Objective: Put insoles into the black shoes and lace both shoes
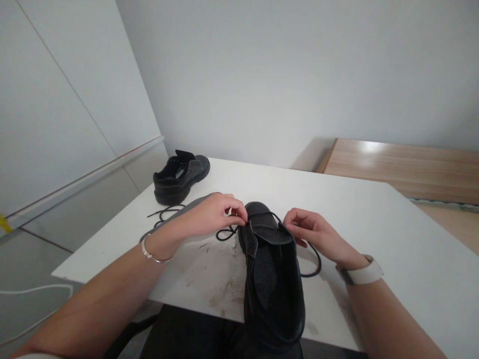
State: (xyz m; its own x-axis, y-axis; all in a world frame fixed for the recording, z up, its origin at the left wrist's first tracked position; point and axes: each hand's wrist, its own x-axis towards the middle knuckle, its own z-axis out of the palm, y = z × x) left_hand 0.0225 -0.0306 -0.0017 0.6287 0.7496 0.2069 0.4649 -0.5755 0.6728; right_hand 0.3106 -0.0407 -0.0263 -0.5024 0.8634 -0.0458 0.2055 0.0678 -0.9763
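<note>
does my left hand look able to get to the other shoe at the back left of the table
Probably yes: the other shoe sits just beyond the left hand, with only a loose lace lying between. That hand is pinching the near shoe's lace, though.

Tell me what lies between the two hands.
In the head view, the near black shoe sits between left hand and right hand, each pinching its lace.

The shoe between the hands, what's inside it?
Only dark lining shows in the open part of the shoe. Its upper covers the toe end, so that part cannot be seen. The left hand and right hand pinch its lace.
</note>
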